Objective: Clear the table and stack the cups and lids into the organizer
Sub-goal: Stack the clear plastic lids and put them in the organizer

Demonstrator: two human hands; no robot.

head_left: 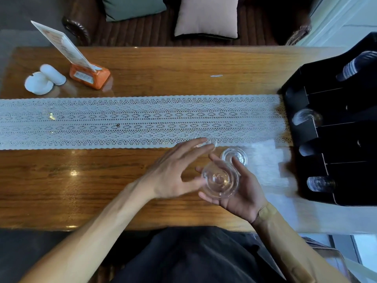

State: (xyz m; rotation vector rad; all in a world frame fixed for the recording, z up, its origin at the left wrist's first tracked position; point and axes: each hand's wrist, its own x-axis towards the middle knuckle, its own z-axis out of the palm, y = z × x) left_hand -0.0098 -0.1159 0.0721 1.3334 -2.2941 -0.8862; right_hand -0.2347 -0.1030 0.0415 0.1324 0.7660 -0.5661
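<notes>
Fingers (237, 163) of right hand (241, 193): curled up round a clear dome lid (220, 179), lid cupped in palm, held above near part of wooden table (81, 190). Left hand (175, 170): fingers spread and loose, gripping nothing, thumb tip at or v. near left rim of held lid; contact can't be told (motion blur). Fingertips reach far-right toward a 2nd clear lid (206, 141) lying on near edge of lace runner (122, 121); faint, outline only. 3rd item, flat clear lid (234, 155): on table just beyond right hand, partly behind its fingers. Right side: black organizer (326, 139), several compartments facing left; clear cups/lids stacked in near slot (318, 183) and mid slot (306, 117), ribbed stack (355, 66) in far slot; contents dark, exact type can't be told. Runner: white, runs left–right across table centre. Far left of table: orange stand (89, 75) w/ tilted card (61, 44), white round pieces (43, 79) just left of it. Far centre-right: small thin clear item (216, 75) on bare wood. Beyond table: bench w/ green cushion (132, 7) and pale cushion (206, 17).
</notes>
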